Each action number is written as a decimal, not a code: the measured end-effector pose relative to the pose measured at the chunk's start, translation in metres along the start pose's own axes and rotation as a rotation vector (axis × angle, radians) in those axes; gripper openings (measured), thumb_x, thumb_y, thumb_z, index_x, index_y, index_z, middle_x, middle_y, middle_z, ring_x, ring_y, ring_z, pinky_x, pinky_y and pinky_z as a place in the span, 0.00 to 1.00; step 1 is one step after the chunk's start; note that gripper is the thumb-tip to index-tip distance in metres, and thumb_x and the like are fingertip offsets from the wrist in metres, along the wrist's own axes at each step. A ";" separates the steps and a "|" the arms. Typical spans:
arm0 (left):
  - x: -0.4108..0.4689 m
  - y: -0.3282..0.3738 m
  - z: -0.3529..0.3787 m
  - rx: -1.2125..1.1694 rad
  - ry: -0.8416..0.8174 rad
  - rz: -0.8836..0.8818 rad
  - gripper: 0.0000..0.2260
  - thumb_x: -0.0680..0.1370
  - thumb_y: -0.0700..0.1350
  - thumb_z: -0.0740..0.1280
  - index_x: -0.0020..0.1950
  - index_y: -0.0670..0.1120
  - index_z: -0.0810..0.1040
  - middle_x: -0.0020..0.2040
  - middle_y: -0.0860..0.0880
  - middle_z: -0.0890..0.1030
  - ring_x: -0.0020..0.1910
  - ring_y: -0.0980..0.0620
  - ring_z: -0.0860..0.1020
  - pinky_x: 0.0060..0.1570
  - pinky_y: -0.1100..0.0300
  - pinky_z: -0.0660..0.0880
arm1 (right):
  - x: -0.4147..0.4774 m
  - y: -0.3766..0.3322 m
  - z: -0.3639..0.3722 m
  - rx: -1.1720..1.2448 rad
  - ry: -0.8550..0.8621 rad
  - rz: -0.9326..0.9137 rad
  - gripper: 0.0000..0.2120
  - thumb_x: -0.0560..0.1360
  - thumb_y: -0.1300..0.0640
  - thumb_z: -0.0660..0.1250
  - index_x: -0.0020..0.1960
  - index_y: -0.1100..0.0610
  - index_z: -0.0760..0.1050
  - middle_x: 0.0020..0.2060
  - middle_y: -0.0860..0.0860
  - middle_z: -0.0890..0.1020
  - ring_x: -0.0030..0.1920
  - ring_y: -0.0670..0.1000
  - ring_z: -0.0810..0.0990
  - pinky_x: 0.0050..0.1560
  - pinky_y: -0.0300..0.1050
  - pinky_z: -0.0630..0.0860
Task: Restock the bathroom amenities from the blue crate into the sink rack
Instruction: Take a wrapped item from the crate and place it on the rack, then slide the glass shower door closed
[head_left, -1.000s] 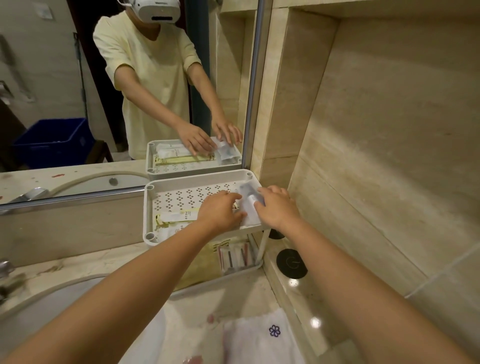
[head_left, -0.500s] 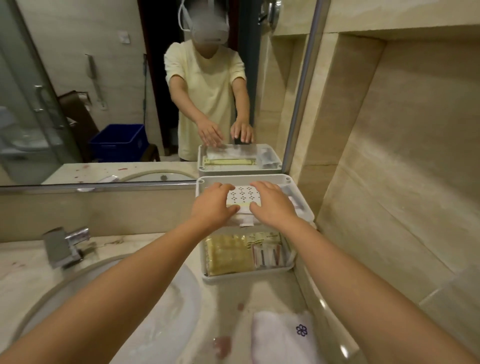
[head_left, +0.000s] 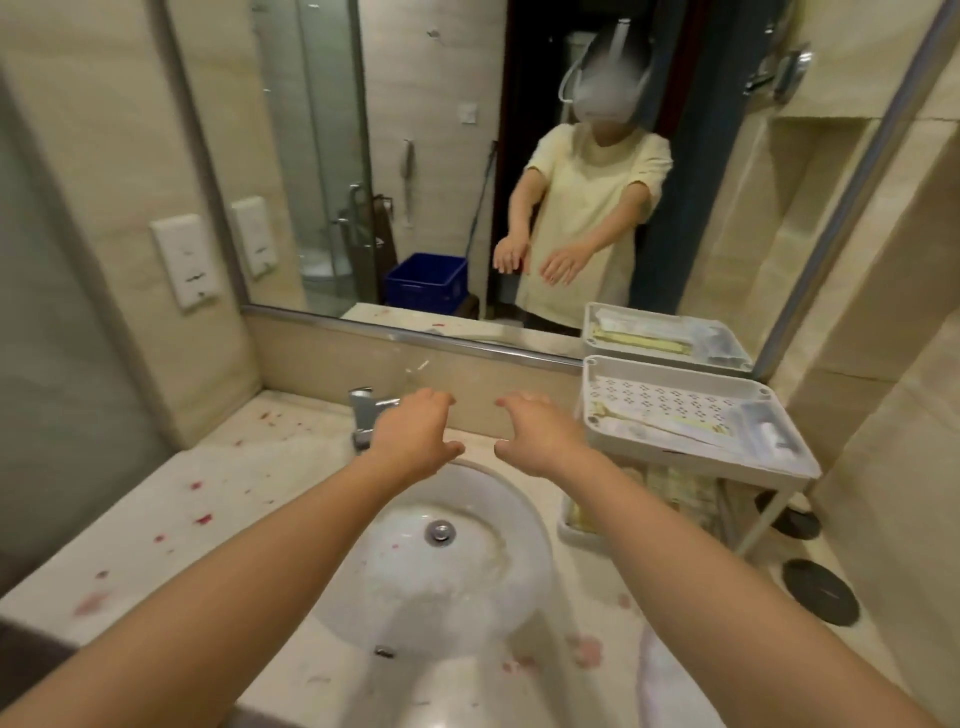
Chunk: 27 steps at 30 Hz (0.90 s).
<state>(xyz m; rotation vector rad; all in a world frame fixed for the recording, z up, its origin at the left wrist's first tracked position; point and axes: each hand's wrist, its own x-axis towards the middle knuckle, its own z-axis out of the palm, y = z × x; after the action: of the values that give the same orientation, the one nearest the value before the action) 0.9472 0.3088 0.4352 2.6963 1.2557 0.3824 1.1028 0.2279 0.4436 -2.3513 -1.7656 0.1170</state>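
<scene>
- Mirror (head_left: 415, 156): the blue crate (head_left: 426, 280) shows only as a reflection, on the floor behind the person and well apart from the rack.
- Desk (head_left: 218, 499): pale marble with red flecks.
- Basin (head_left: 467, 582): set in the desk, directly below both forearms.
- Sink rack (head_left: 727, 462): two tiers, on the desk to the right of the basin against the mirror. Packets (head_left: 675, 428) lie in the top tray, with more on the lower tier.
- Left hand (head_left: 415, 436): fingers loosely spread and slightly bent, holding nothing, in the air in front of the faucet (head_left: 366, 410).
- Right hand (head_left: 537, 436): the same posture, holding nothing, apart from the left hand and near the rack without touching it.
</scene>
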 end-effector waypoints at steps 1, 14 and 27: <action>-0.012 -0.014 -0.004 0.020 -0.008 -0.032 0.29 0.74 0.57 0.71 0.71 0.51 0.68 0.67 0.50 0.73 0.65 0.49 0.72 0.59 0.52 0.73 | -0.002 -0.016 0.005 -0.015 -0.028 -0.031 0.30 0.72 0.49 0.68 0.72 0.50 0.67 0.68 0.51 0.72 0.67 0.55 0.70 0.63 0.51 0.71; -0.204 -0.158 -0.038 0.064 -0.020 -0.371 0.28 0.75 0.58 0.69 0.72 0.52 0.67 0.68 0.52 0.71 0.68 0.51 0.70 0.59 0.53 0.72 | -0.062 -0.215 0.071 -0.001 -0.153 -0.388 0.30 0.73 0.51 0.66 0.74 0.51 0.65 0.68 0.51 0.71 0.68 0.54 0.69 0.60 0.48 0.70; -0.401 -0.247 -0.067 0.088 0.015 -0.731 0.29 0.74 0.59 0.70 0.72 0.52 0.67 0.66 0.51 0.72 0.66 0.49 0.72 0.60 0.51 0.73 | -0.152 -0.394 0.133 0.024 -0.231 -0.752 0.27 0.72 0.47 0.68 0.69 0.52 0.69 0.63 0.52 0.74 0.65 0.56 0.72 0.60 0.52 0.73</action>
<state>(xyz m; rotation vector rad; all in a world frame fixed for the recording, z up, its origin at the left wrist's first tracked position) 0.4998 0.1608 0.3739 2.0741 2.1539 0.2459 0.6645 0.2023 0.3860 -1.5546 -2.6021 0.2949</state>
